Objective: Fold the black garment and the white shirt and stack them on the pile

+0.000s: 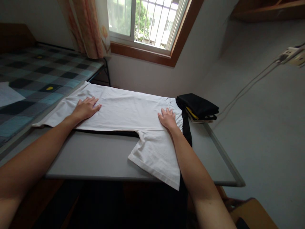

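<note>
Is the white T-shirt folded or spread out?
Folded lengthwise: the white T-shirt lies as a narrow strip, one sleeve sticking out toward the table edge.

Under my hands the shirt (124, 109) is white cloth, matt and soft, faintly creased. The surface (95, 156) below it looks like smooth grey laminate with a dull sheen and a paler metal-looking rim. Just right of my right hand (168, 118) lies folded black cloth (197, 106), matt. Left of my left hand (85, 108), the bed (35, 76) has checked woven fabric.
</note>
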Demonstrator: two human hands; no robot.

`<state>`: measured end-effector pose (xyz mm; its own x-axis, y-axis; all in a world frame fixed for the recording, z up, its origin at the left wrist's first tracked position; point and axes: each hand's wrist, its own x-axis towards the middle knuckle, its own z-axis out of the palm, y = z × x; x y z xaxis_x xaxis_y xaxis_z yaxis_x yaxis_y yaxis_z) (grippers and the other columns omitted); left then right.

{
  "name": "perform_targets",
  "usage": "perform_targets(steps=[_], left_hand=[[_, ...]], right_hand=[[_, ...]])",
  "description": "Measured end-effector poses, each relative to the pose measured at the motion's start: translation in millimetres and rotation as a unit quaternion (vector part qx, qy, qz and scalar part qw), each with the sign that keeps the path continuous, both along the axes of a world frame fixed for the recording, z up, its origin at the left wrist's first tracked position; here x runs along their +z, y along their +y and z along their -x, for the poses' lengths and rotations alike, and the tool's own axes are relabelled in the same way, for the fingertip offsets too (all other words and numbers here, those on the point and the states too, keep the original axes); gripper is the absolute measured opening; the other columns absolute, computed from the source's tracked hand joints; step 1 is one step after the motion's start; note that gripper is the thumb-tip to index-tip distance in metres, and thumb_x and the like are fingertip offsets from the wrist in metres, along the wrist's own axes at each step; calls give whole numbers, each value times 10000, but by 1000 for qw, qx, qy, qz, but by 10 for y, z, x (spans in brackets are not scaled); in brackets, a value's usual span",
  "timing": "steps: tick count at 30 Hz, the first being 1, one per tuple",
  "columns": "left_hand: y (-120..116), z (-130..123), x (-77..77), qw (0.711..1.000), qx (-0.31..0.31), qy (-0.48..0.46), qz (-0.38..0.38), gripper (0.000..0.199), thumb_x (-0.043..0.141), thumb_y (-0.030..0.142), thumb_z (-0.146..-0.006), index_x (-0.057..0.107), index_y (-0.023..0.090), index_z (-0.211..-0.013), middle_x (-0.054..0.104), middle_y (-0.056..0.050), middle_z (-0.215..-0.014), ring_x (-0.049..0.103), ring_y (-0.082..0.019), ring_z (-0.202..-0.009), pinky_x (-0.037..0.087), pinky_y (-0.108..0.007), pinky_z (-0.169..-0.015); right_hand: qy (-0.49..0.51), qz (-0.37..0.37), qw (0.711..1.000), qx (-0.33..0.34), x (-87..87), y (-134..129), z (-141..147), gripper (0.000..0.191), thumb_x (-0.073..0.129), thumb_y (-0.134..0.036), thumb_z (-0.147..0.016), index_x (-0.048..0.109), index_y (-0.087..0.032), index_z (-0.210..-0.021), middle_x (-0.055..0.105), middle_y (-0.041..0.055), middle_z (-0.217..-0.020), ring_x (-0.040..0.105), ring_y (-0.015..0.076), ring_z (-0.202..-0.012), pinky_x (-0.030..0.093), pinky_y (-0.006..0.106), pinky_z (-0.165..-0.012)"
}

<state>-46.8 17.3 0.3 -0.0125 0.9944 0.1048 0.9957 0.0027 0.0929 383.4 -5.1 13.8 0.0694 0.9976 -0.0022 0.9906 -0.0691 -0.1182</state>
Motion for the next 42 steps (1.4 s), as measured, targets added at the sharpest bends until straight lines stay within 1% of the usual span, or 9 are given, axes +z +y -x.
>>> perform_targets(steps=[7, 17, 31, 37, 42], left_hand=[[0, -1, 9, 1000, -2, -8, -1, 721, 281, 519, -964, 424, 130, -1554, 349, -143, -1644, 300, -357, -1526, 239, -574, -1213], [1, -4, 16, 1000, 7, 9, 3, 703, 279, 524, -972, 417, 166, -1561, 345, -120, -1651, 307, -333, -1527, 252, -537, -1217], [4, 7, -4, 1000, -5, -18, -2, 717, 291, 516, -961, 427, 131, -1551, 347, -148, -1645, 295, -369, -1526, 235, -591, -1212], [0, 0, -3, 1000, -1, -9, -12, 698, 304, 504, -959, 445, 151, -1544, 370, -137, -1635, 318, -362, -1517, 258, -578, -1205], [-9, -3, 8, 1000, -4, -17, -10, 716, 294, 517, -958, 440, 137, -1547, 361, -150, -1637, 309, -369, -1519, 242, -584, -1208]], right_hand=[[7, 0, 1000, 0, 18, -14, 10, 599, 332, -450, -1051, 393, -187, -1586, 277, 172, -1680, 203, 363, -1555, 189, 536, -1228], [3, -1, 1000, 1, 18, -8, 4, 599, 330, -454, -1050, 398, -190, -1584, 279, 173, -1679, 216, 366, -1551, 207, 547, -1222], [19, 2, 1000, 2, 24, -17, 7, 608, 336, -443, -1050, 383, -171, -1592, 255, 188, -1684, 177, 381, -1560, 177, 545, -1235], [9, -1, 1000, 1, 9, -7, 4, 610, 329, -441, -1048, 379, -171, -1593, 267, 178, -1682, 197, 368, -1557, 195, 553, -1228], [10, -2, 1000, 1, 22, -19, 10, 617, 337, -438, -1044, 379, -157, -1591, 269, 183, -1679, 200, 372, -1555, 191, 549, -1232]])
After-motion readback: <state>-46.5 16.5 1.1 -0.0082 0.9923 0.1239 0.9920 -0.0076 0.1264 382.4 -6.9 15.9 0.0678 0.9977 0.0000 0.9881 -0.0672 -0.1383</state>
